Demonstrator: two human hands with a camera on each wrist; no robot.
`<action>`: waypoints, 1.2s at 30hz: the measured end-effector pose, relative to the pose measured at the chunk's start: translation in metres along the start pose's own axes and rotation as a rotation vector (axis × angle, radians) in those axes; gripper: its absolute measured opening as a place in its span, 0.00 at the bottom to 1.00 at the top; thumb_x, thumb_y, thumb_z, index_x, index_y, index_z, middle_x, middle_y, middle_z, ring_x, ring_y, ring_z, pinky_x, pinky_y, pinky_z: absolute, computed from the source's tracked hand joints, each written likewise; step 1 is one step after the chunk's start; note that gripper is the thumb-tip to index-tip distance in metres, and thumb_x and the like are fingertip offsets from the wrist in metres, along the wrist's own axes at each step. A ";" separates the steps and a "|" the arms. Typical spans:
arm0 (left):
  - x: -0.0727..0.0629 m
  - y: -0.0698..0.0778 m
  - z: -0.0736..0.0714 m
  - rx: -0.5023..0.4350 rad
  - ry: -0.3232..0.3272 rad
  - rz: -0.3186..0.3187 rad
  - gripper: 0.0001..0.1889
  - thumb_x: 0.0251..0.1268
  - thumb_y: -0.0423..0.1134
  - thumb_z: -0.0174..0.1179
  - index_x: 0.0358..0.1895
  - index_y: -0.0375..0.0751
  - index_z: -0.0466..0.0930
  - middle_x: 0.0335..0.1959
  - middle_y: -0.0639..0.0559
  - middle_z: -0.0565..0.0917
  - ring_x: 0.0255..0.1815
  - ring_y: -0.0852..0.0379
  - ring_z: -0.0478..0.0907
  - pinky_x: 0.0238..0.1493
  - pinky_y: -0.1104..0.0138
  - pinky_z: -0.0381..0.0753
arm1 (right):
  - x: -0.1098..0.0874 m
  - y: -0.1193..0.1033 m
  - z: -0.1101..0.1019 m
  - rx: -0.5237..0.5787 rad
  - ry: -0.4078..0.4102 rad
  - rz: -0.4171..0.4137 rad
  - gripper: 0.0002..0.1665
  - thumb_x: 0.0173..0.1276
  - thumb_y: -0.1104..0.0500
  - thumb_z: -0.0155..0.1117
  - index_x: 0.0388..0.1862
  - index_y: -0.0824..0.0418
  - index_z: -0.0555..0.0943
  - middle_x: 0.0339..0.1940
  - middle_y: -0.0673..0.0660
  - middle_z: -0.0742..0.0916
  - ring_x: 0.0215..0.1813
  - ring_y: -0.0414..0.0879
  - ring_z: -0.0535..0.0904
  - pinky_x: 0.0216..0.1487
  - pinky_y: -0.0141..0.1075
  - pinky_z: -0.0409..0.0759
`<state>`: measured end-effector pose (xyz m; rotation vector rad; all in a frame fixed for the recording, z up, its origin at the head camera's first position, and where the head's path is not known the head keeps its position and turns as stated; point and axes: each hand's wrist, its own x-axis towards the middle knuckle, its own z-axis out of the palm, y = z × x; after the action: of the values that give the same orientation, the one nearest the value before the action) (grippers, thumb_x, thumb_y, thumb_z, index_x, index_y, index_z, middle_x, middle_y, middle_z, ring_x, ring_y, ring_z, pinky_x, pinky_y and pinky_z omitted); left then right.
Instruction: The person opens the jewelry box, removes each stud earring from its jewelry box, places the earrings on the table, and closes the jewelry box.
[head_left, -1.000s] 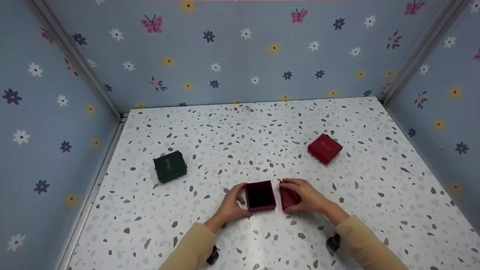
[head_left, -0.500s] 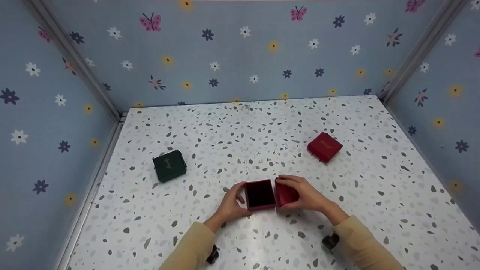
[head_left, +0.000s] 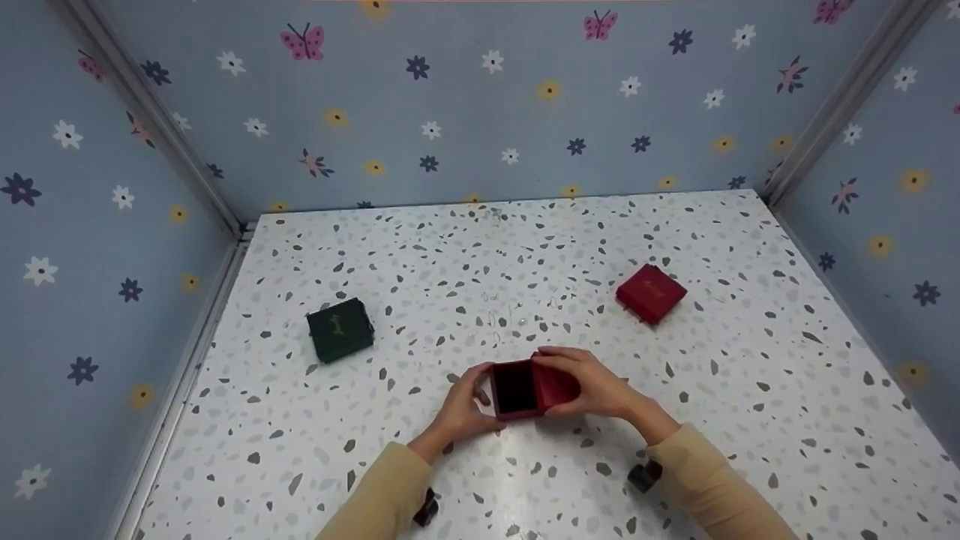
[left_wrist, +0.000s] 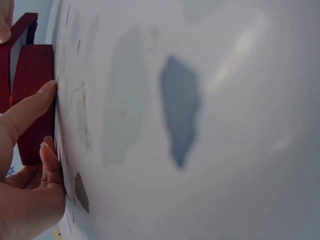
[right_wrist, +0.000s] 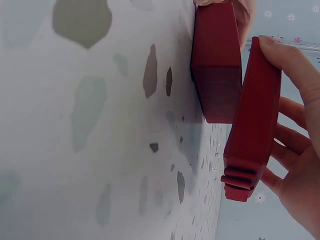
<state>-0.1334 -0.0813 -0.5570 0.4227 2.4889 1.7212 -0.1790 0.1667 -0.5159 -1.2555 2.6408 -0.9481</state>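
Observation:
A dark red square box base (head_left: pixel 516 388) sits on the speckled table, its open top showing a dark inside. My left hand (head_left: pixel 459 411) holds it from the left, thumb on the near side and fingers at the far side. My right hand (head_left: pixel 596 386) grips the red box lid (head_left: pixel 559 386) by its edges. In the right wrist view the lid (right_wrist: pixel 255 110) is tilted over the base (right_wrist: pixel 217 55), one side raised, close above its rim. The left wrist view has my thumb pressed along the base's wall (left_wrist: pixel 35 67).
A closed dark green box (head_left: pixel 340 330) lies to the left. Another red box (head_left: pixel 651 294) with gold lettering stands at the back right. Several tiny thin shiny pieces (head_left: pixel 511 316) are scattered beyond the hands. A flowered wall (head_left: pixel 495 112) surrounds the table's back and sides.
My right hand has brought the lid leftward from beside the base until it overlaps the base's right part. The left hand and base have stayed in place.

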 end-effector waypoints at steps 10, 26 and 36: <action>-0.001 0.001 0.001 0.053 0.002 0.022 0.45 0.30 0.28 0.73 0.60 0.31 0.59 0.53 0.39 0.68 0.31 0.49 0.73 0.25 0.71 0.73 | 0.016 -0.009 0.009 -0.031 -0.006 -0.047 0.45 0.43 0.42 0.71 0.60 0.57 0.69 0.62 0.55 0.69 0.61 0.50 0.63 0.56 0.46 0.64; -0.001 -0.001 0.001 0.045 -0.002 0.048 0.45 0.31 0.29 0.73 0.60 0.32 0.60 0.53 0.41 0.68 0.30 0.48 0.74 0.22 0.72 0.73 | 0.033 -0.021 0.022 -0.060 -0.051 -0.077 0.44 0.44 0.44 0.71 0.61 0.57 0.69 0.62 0.56 0.69 0.61 0.49 0.62 0.57 0.45 0.62; -0.001 -0.001 -0.001 0.085 -0.007 0.051 0.44 0.33 0.31 0.72 0.60 0.31 0.59 0.52 0.40 0.69 0.30 0.49 0.74 0.21 0.73 0.71 | 0.039 -0.028 0.026 -0.063 -0.086 -0.032 0.44 0.44 0.44 0.71 0.61 0.57 0.68 0.62 0.56 0.68 0.61 0.50 0.61 0.57 0.46 0.61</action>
<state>-0.1332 -0.0823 -0.5579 0.5026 2.5757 1.6322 -0.1781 0.1120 -0.5144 -1.3236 2.6112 -0.8022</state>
